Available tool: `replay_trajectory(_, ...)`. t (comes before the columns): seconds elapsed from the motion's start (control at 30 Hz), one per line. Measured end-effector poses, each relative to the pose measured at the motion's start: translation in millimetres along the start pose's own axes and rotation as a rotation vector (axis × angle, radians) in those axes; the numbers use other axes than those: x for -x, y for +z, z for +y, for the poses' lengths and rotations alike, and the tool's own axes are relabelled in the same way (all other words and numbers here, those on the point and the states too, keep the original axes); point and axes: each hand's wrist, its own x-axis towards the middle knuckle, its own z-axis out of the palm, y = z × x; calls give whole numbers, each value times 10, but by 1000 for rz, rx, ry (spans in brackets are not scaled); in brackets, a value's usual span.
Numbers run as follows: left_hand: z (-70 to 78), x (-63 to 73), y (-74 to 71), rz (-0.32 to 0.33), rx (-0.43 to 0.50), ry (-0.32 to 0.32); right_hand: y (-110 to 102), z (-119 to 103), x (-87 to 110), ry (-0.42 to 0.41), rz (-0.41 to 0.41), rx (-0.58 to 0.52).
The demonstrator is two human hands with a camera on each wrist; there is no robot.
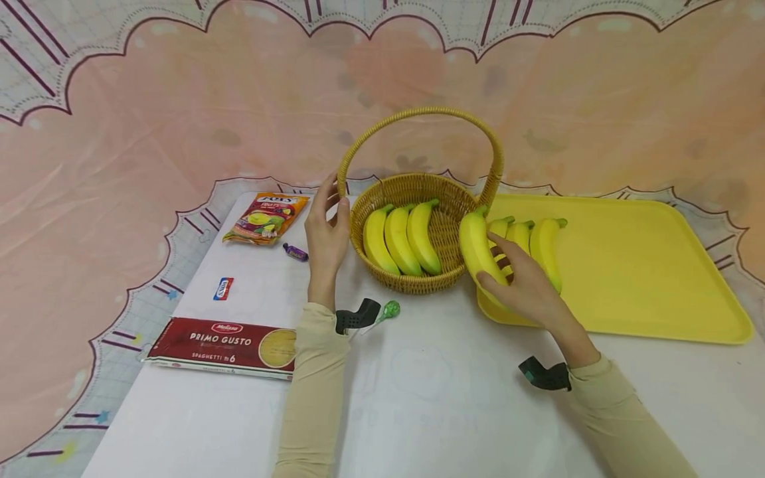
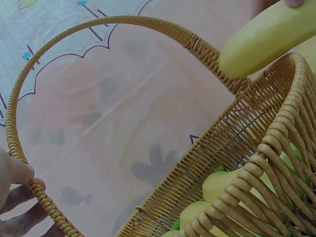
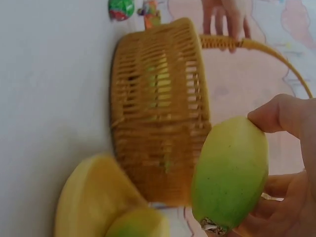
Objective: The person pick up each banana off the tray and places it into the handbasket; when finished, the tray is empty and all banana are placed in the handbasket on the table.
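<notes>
A wicker basket [image 1: 391,284] with a tall arched handle [image 1: 421,111] stands mid-table with three bananas [image 1: 402,242] lying side by side inside. My left hand [image 1: 327,232] holds the left foot of the handle between thumb and fingers, as the left wrist view shows too. My right hand [image 1: 526,282] grips another banana [image 1: 475,242], raised beside the basket's right rim. Its dark tip and greenish end face the camera in the right wrist view. More bananas [image 1: 545,252] rest on a yellow tray [image 1: 645,272], partly hidden behind my right hand.
To the left lie an orange candy bag [image 1: 265,218], a purple wrapped candy [image 1: 295,252], a small red-and-blue packet [image 1: 223,289] and a red spaghetti pack [image 1: 221,345], partly under my left sleeve. A green lollipop [image 1: 391,309] lies in front of the basket. Behind the table hangs a patterned cloth [image 1: 239,113].
</notes>
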Motion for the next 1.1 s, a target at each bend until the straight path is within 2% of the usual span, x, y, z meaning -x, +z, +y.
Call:
replay_trajectory(0.2, -6, -8, -9, 2, -5, 5, 111, -234, -216, -45, 3, -24)
replay_trajectory(0.47, -16, 2, -9, -4, 7, 8, 256, -509, -527, -45, -46, -35)
replay_trajectory(0.9, -34, 32, -13, -8, -2, -3, 639, -807, -917, -22, -105, -44)
replay_trajectory(1.1, -31, 28, -13, -7, 4, 11, 832, -895, -1059, -32, -81, -31)
